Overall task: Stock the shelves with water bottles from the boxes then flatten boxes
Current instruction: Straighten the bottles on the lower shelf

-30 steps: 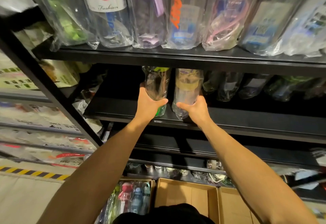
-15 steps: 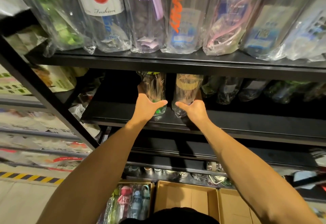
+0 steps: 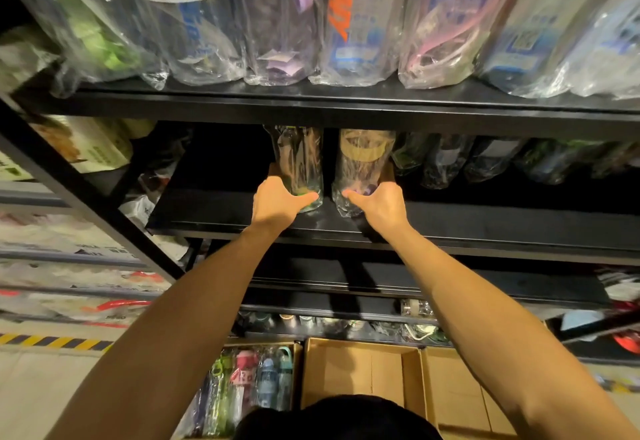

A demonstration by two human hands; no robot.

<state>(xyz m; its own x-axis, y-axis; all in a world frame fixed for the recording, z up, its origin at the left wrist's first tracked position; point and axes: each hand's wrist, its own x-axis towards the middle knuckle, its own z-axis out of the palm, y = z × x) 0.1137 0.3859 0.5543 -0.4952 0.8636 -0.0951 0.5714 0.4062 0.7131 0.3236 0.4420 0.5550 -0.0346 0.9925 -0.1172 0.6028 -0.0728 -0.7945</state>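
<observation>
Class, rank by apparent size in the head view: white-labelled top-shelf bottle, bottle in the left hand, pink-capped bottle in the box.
1. White-labelled bottle, nearest camera.
2. Bottle in the left hand.
3. Pink-capped bottle, partly hidden.

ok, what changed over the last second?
Both wrapped bottles went deeper onto the middle shelf. The left hand pushed the green-based bottle back, and the right hand pushed the tan-banded bottle. Both now stand near upright. Nothing was let go; each hand still grips its bottle's base. The top-shelf bottles and floor boxes are unchanged.
</observation>
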